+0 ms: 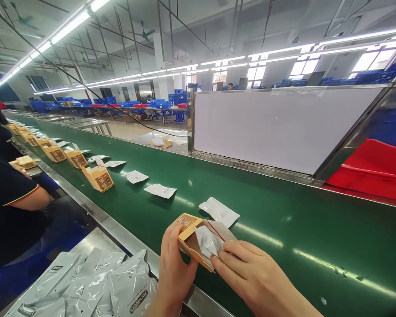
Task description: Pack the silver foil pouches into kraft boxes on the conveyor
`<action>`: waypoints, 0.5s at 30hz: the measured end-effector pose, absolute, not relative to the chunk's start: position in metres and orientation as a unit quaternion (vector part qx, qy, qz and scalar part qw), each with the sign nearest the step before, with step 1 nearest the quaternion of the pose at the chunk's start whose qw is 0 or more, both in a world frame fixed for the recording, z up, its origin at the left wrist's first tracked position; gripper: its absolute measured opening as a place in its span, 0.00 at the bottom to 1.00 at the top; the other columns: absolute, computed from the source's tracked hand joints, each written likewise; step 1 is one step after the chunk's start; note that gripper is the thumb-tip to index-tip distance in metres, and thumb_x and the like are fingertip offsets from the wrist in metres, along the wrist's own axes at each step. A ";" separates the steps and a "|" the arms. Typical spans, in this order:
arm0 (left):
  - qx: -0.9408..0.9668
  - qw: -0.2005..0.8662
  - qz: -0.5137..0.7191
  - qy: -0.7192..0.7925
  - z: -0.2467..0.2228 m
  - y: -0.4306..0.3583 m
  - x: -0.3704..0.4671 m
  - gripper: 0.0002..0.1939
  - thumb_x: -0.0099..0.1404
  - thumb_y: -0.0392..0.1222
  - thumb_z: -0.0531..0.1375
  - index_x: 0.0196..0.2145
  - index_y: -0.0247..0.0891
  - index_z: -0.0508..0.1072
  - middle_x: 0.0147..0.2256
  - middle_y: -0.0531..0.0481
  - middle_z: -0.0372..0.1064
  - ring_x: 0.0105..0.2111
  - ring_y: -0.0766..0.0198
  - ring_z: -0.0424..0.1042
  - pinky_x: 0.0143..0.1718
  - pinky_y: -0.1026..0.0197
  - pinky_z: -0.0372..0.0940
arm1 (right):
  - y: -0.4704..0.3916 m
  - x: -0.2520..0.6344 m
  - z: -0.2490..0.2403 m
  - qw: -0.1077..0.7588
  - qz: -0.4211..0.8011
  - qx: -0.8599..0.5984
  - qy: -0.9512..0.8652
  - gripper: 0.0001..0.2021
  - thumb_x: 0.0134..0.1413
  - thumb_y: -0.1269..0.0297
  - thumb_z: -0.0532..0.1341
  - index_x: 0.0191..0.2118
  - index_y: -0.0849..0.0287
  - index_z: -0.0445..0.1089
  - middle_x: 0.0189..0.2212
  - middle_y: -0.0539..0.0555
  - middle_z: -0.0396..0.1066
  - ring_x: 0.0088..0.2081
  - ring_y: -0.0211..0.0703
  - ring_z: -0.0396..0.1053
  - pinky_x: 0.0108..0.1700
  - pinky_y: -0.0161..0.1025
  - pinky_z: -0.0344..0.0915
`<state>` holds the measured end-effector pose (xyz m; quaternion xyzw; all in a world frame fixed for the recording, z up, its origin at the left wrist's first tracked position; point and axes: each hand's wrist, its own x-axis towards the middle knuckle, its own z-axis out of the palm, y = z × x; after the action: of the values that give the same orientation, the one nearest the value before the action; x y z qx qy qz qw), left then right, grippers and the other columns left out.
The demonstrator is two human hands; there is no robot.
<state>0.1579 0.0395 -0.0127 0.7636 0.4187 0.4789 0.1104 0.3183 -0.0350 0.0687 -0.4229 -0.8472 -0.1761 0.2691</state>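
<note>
My left hand (175, 255) is wrapped round the near left side of an open cardboard box (190, 224), orange-brown with printed pictures. Tilted toward me, the box shows its grey inside. A white foil pouch (207, 241) sits partly in its opening, pinched between the fingers of my right hand (247, 268). Just beyond the box, another white pouch (220, 212) lies flat on the green conveyor belt (284, 215). The lower part of the held pouch is hidden inside the box.
Several silvery pouches (99, 281) are heaped on a metal table at lower left. Open boxes (99, 177) and white pouches (160, 190) line the belt leftward. A co-worker (13, 198) sits at left. Across the belt stand a white panel (277, 127) and a red bin (372, 171).
</note>
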 end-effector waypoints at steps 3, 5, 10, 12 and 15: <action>0.805 0.064 0.466 0.362 -0.014 0.030 0.165 0.29 0.55 0.27 0.54 0.55 0.40 0.57 0.52 0.40 0.63 0.55 0.51 0.62 0.53 0.43 0.64 | -0.025 0.311 0.061 0.248 -0.052 -0.453 -0.855 0.15 0.59 0.77 0.47 0.36 0.60 0.71 0.30 0.54 0.71 0.34 0.43 0.69 0.38 0.40 0.67; 0.817 0.055 0.465 0.337 -0.016 0.022 0.168 0.30 0.54 0.25 0.52 0.55 0.40 0.58 0.52 0.40 0.63 0.56 0.52 0.61 0.54 0.42 0.63 | -0.021 0.308 0.057 0.239 0.017 -0.461 -0.854 0.12 0.58 0.74 0.51 0.40 0.58 0.70 0.36 0.54 0.72 0.39 0.42 0.69 0.42 0.39 0.68; 0.806 0.102 0.463 0.355 -0.022 0.007 0.168 0.32 0.53 0.27 0.54 0.55 0.41 0.57 0.52 0.40 0.63 0.54 0.50 0.64 0.50 0.43 0.66 | -0.022 0.319 0.059 0.237 0.255 -0.470 -0.811 0.11 0.59 0.70 0.49 0.43 0.58 0.67 0.38 0.52 0.71 0.40 0.41 0.68 0.45 0.37 0.67; 0.794 0.119 0.459 0.381 -0.025 0.001 0.169 0.32 0.53 0.29 0.55 0.56 0.42 0.56 0.52 0.39 0.64 0.53 0.49 0.65 0.50 0.43 0.66 | -0.024 0.323 0.062 0.251 0.329 -0.459 -0.786 0.11 0.61 0.66 0.49 0.43 0.59 0.66 0.35 0.51 0.70 0.38 0.40 0.67 0.44 0.37 0.67; 0.763 0.173 0.430 0.451 -0.029 -0.008 0.174 0.33 0.52 0.33 0.58 0.56 0.44 0.56 0.50 0.41 0.66 0.51 0.48 0.68 0.48 0.45 0.67 | -0.031 0.323 0.067 0.266 0.331 -0.437 -0.793 0.16 0.52 0.55 0.62 0.43 0.59 0.66 0.35 0.50 0.69 0.37 0.41 0.66 0.43 0.37 0.67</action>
<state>0.1741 -0.0084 -0.0286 0.7628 0.4509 0.4298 0.1734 0.3231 -0.0313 0.0668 -0.4371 -0.7929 0.3312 0.2658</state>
